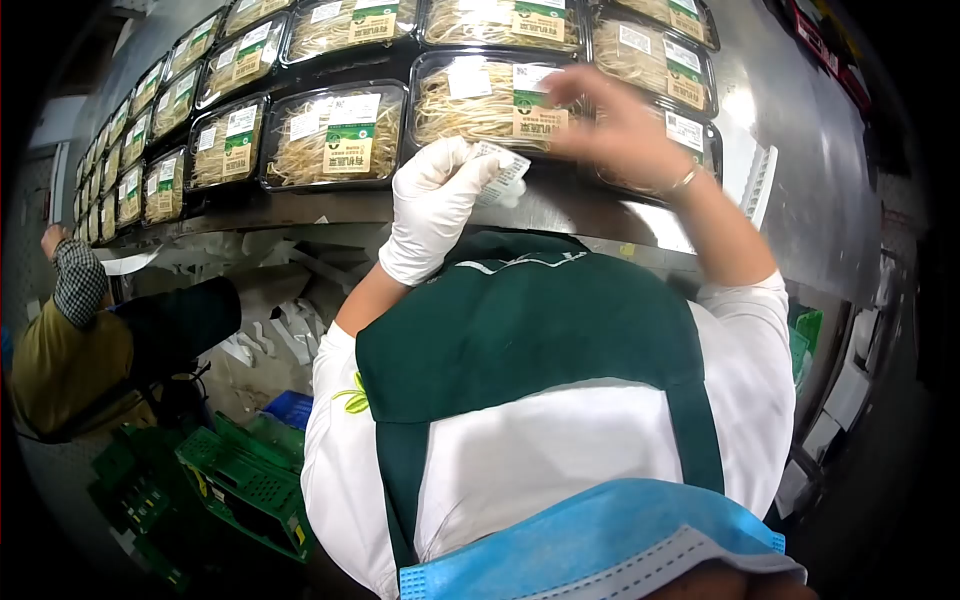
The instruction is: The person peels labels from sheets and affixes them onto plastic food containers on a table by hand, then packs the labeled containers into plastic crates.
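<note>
My left hand (432, 210), in a white glove, is closed with thumb and fingers pinching a small stack of printed labels (500, 176). It is at the front edge of the steel table, just below a black plastic tray of bean sprouts (465, 108). That tray carries a white label and a green and tan label. Over its right side is my bare right hand (615, 130), with a bracelet at the wrist. Motion smears its fingers, so whether they hold anything is unclear. Another sprout tray (335, 140) sits to the left of my gloved hand.
Rows of packed sprout trays (235, 65) extend along the steel table (800, 210) to the far left. A co-worker (75, 350) stands at the left with a hand by the trays. Green crates (245, 480) are on the floor at lower left. A white strip (762, 190) lies at right.
</note>
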The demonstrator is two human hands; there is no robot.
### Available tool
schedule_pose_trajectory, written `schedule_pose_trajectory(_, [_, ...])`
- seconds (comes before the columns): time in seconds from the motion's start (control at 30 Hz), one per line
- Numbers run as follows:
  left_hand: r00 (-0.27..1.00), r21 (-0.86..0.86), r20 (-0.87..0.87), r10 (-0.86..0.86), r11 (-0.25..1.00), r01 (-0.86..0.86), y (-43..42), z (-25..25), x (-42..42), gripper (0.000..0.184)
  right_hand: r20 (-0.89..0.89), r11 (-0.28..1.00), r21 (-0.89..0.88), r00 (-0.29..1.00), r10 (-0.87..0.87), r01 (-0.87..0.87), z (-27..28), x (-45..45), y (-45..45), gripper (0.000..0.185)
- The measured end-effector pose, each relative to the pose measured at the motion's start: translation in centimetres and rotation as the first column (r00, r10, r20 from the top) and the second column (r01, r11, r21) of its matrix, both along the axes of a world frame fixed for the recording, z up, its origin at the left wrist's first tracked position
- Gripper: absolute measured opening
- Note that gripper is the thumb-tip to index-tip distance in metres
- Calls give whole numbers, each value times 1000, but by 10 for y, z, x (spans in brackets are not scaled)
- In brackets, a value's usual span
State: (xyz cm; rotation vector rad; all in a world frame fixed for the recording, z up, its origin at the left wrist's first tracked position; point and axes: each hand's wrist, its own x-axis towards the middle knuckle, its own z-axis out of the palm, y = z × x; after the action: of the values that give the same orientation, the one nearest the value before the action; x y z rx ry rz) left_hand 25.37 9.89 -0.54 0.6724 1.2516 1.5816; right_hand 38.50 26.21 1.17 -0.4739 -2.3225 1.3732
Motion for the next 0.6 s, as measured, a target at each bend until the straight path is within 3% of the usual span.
schedule_pose_trajectory(0.03, [998, -45, -60, 29, 999, -32, -2, 4, 2, 7, -127, 988, 77, 981, 145, -136, -2, -2, -25, 27])
schedule_pose_trajectory(0.1, [992, -21, -122, -23, 1000, 21, -2, 5, 10, 8, -155, 985, 137, 980, 129, -108, -1, 2, -48, 20])
schedule_pose_trajectory(0.13, [981, 8, -184, -64, 998, 66, -1, 6, 13, 9, -193, 931, 364, 978, 82, -6, -2, 6, -42, 14])
schedule_pose_trajectory(0.17, [964, 37, -245, -100, 993, 113, 1, 5, 16, 10, -203, 876, 477, 979, 33, 69, 1, 13, -29, 9])
schedule_pose_trajectory(0.27, [985, 33, -162, -62, 997, 68, -2, -7, 22, 11, -2, 888, 364, 954, -301, 281, 1, 50, 20, 18])
schedule_pose_trajectory(0.33, [990, -21, 1, -140, 990, 140, -11, -20, 13, 8, 254, 829, 512, 882, -398, 227, 3, 68, 39, 22])
schedule_pose_trajectory(0.37, [988, -58, -30, -152, 987, 150, -15, -21, 9, 8, 355, 822, 547, 845, -400, 159, 2, 69, 39, 24])
schedule_pose_trajectory(0.43, [989, -35, -68, -131, 991, 129, -22, -14, 6, 9, 197, 950, 273, 957, -212, 154, -3, 60, 15, 29])
schedule_pose_trajectory(0.47, [989, -40, -54, -135, 990, 133, -25, -7, 5, 9, 154, 992, -24, 981, -117, 122, 3, 52, -2, 34])
schedule_pose_trajectory(0.5, [990, -45, -42, -136, 990, 134, -28, -2, 4, 9, 83, 995, -93, 996, -33, 40, 1, 44, -15, 39])
schedule_pose_trajectory(0.53, [1000, 75, 22, -21, 997, 20, -28, -10, 10, 7, 9, 1000, -4, 1000, -7, 7, -5, 32, -31, 36])
schedule_pose_trajectory(0.57, [999, 72, -7, -46, 996, 46, -32, -9, 7, 5, -62, 996, 85, 998, 20, -15, -11, 20, -47, 33])
schedule_pose_trajectory(0.6, [997, 26, -28, -75, 997, 76, -38, -9, 2, 5, -33, 993, -113, 999, -30, 26, -13, 11, -63, 30])
